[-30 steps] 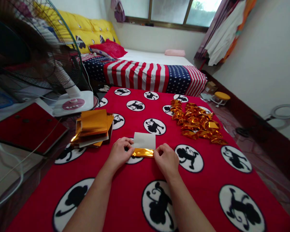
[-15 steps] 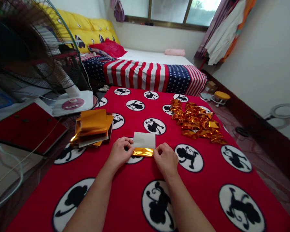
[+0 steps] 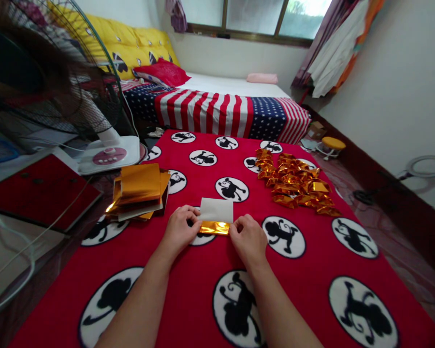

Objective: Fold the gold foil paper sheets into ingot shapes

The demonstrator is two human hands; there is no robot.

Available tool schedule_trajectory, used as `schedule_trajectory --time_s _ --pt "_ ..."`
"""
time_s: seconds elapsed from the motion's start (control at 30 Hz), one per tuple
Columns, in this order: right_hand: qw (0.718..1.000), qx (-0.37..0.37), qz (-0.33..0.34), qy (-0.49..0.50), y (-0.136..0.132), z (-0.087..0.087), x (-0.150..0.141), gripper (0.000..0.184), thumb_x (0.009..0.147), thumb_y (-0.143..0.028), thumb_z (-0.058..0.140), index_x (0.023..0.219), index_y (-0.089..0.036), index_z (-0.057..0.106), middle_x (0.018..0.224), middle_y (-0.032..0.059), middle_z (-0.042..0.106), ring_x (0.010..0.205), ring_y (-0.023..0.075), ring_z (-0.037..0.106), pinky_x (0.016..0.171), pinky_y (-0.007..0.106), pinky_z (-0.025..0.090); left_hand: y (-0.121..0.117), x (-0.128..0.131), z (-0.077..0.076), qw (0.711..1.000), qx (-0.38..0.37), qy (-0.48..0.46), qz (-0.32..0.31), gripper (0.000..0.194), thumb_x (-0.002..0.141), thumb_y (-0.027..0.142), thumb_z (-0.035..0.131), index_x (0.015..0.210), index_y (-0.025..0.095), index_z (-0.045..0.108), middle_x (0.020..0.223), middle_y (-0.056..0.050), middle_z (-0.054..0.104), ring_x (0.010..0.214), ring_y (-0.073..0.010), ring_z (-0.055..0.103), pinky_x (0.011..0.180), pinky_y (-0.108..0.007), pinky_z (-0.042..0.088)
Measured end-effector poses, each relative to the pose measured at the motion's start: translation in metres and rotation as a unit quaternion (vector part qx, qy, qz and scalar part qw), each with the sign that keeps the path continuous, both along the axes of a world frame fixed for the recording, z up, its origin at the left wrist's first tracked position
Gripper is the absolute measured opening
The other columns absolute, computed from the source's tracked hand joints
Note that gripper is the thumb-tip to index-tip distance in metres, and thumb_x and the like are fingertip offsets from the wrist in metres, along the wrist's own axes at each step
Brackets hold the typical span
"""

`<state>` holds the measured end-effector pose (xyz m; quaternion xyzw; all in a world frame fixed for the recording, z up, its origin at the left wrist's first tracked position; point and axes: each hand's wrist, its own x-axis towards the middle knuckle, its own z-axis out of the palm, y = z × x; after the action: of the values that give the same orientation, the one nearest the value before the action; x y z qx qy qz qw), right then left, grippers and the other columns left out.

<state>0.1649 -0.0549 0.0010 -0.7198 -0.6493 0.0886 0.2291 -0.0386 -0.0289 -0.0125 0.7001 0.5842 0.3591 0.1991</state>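
A sheet of gold foil paper [image 3: 216, 210] lies on the red cloth in front of me, pale backing up, its near edge folded over into a shiny gold strip. My left hand [image 3: 182, 226] pinches the left end of that fold between thumb and fingers. At the right end, my right hand [image 3: 249, 238] is closed on the fold in the same way. To the left rests a stack of gold foil sheets [image 3: 140, 183], loosely piled. Several folded gold foil pieces [image 3: 293, 181] are heaped at the far right of the cloth.
The red cloth [image 3: 188, 299] with monkey prints covers the surface under my hands. An electric fan [image 3: 110, 152] stands at the left, beside a red panel [image 3: 39, 193] and loose cables. Beyond is a bed [image 3: 217, 113]; a yellow stool [image 3: 332, 143] stands on the right.
Hands and foil paper stay almost in place, with only a very slight shift at the right end of the fold. The fan blades are blurred in both frames.
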Motion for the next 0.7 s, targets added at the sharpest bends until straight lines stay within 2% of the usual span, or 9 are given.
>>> schedule_trajectory --time_s 0.5,0.6,0.7 --pt "1.000 0.001 -0.007 -0.006 0.0002 -0.0022 -0.0010 0.015 0.078 -0.021 0.058 0.063 -0.020 0.055 0.071 -0.0014 0.055 0.067 0.0119 0.049 0.056 0.026 0.023 -0.0037 0.0043 -0.0029 0.999 0.029 0.015 0.011 0.017 0.072 0.014 0.060 0.057 0.020 0.054 0.088 -0.004 0.068 0.088 -0.0199 0.062 0.083 -0.034 0.047" --pt "1.000 0.004 -0.006 -0.004 0.0003 -0.0033 -0.0012 0.014 0.078 -0.021 0.058 0.064 -0.020 0.055 0.071 -0.0014 0.055 0.067 0.0119 0.048 0.057 0.026 0.024 -0.0043 0.0041 -0.0033 0.999 0.025 0.021 0.013 0.014 0.071 0.013 0.061 0.061 0.020 0.054 0.089 -0.004 0.068 0.089 -0.0203 0.062 0.084 -0.034 0.046" --pt "1.000 0.015 -0.006 0.016 0.0001 -0.0029 -0.0008 0.006 0.077 -0.021 0.060 0.071 -0.020 0.058 0.072 -0.0022 0.056 0.067 0.0120 0.050 0.058 0.025 0.025 -0.0053 0.0048 -0.0018 0.999 0.012 0.033 0.024 0.010 0.070 0.012 0.062 0.072 0.021 0.058 0.090 -0.004 0.067 0.089 -0.0213 0.060 0.084 -0.035 0.046"
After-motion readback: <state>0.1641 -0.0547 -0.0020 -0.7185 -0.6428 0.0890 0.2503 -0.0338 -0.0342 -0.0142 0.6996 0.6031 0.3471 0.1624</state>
